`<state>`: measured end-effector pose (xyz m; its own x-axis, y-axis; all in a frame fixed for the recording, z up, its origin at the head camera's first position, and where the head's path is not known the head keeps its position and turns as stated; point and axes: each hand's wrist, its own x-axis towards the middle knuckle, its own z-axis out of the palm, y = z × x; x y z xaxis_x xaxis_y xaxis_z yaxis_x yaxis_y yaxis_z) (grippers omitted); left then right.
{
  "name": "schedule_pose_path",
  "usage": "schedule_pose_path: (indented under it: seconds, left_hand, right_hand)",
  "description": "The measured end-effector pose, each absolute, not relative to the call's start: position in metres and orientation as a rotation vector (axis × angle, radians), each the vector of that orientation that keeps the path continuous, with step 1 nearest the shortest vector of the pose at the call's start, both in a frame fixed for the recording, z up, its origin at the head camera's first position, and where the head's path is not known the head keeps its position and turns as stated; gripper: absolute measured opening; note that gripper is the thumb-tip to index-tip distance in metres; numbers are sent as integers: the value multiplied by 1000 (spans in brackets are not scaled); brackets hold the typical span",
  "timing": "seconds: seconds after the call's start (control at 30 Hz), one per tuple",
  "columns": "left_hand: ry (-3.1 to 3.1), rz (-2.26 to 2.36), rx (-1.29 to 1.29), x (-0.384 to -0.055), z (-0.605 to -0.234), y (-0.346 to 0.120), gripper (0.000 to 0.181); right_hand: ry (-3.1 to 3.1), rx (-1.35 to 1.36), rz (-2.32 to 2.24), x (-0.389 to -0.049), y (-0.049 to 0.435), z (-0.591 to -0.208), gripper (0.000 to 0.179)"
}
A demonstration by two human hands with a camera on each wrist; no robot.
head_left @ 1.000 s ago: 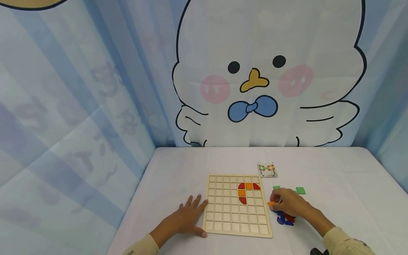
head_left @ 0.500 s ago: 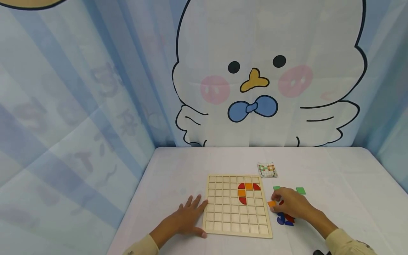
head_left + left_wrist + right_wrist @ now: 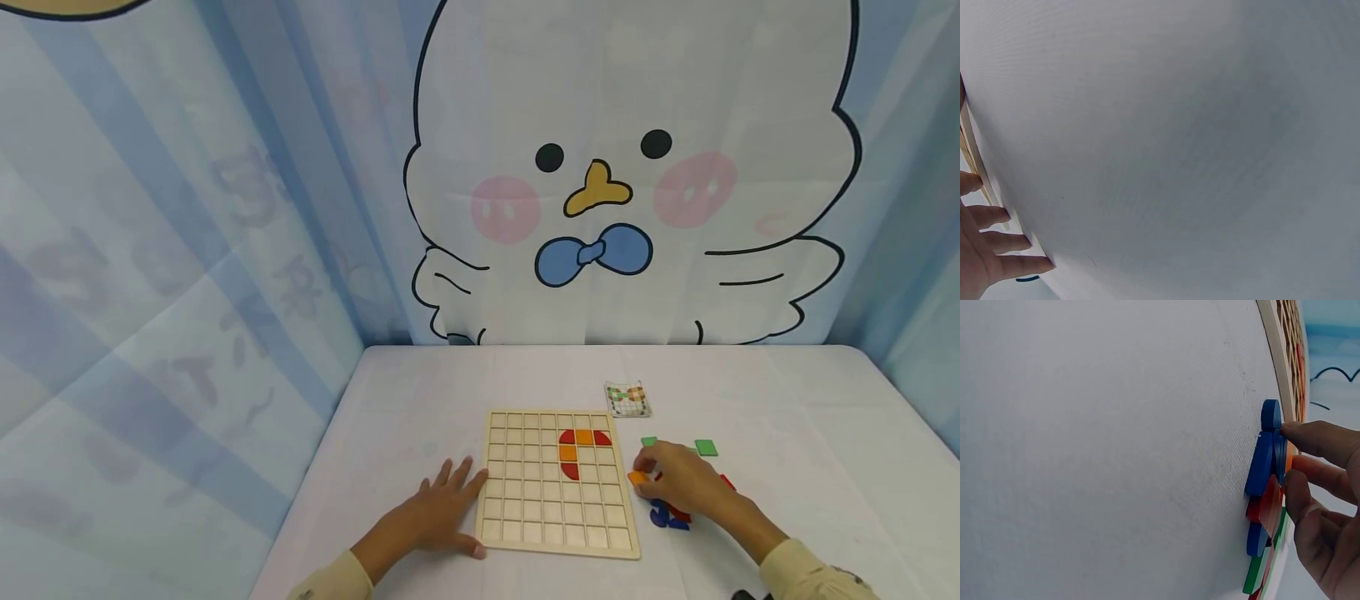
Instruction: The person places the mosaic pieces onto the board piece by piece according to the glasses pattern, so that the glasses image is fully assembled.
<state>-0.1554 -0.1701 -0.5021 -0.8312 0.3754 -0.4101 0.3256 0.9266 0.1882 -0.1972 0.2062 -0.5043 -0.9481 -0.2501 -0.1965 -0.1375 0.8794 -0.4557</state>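
Observation:
A wooden grid board (image 3: 525, 500) lies on the white table, with red quarter-round and orange square tiles (image 3: 567, 453) in some cells at its upper right. My left hand (image 3: 444, 510) rests flat with fingers spread, fingertip and thumb at the board's left edge; the left wrist view shows these straight fingers (image 3: 1007, 265) too. Right of the board, my right hand (image 3: 678, 477) pinches an orange tile (image 3: 637, 477) between thumb and fingers, low over a pile of pieces. Blue pieces (image 3: 1261, 464) and a red piece (image 3: 1270, 503) sit right by its fingertips, which partly hide the pile.
A small pattern card (image 3: 628, 400) lies behind the board's far right corner. Green square tiles (image 3: 706, 447) lie beyond the right hand, and blue pieces (image 3: 660, 514) in front of it. A dark object (image 3: 742, 595) shows at the bottom edge. A printed curtain (image 3: 600, 308) stands behind the table.
The right hand has stayed over the pile, shifting slightly, and the orange tile at its fingertips has turned a little. A red piece now shows behind the wrist. The left hand has not moved.

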Motion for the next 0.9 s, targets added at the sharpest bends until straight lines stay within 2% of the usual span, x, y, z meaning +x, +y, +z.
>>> schedule_pose_path:
  seconds: [0.9]
  left_hand:
    - [2633,178,516,-154,-501,-171,111]
  right_hand:
    - [2741,-416,-854,-197,213,-509,27]
